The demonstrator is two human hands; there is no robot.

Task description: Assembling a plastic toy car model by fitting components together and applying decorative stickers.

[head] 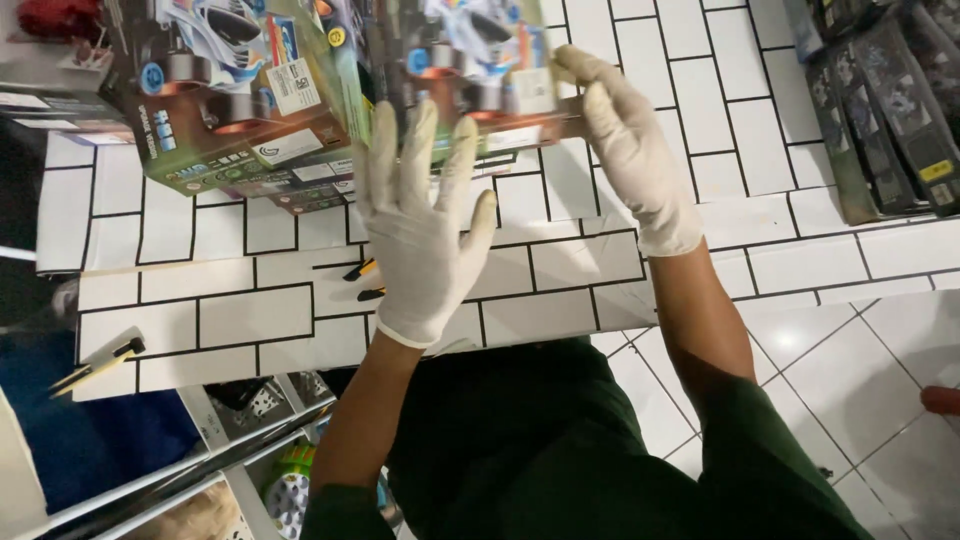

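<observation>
1. The left hand (pixel 420 235), in a white glove, is held up with fingers spread wide and palm turned away from the camera. It sits just in front of the near edge of a toy car box (pixel 470 65); whether the fingertips touch the box cannot be told.
2. The right hand (pixel 625 140), also gloved, has its fingers curled over the right end of that same box, gripping its edge.
3. The toy car box lies at the far edge of the desk (pixel 560 265), whose top is covered in a white brick pattern with black lines.
4. A second, bigger toy car box (pixel 235 95) with green sides lies just to the left of the first one, near the far left corner of the desk, with flatter boxes stacked under it.
5. Two pens or markers (pixel 362 280) with yellow and black ends lie on the desk right beside the left wrist.
6. Another yellow and black pen (pixel 100 363) rests at the left edge of the desk.
7. Dark flat packages (pixel 880 120) stand in a row beyond the right edge, on the white tiled floor (pixel 850 360).
8. A metal rail and a tray of small items sit below the near left corner.
</observation>
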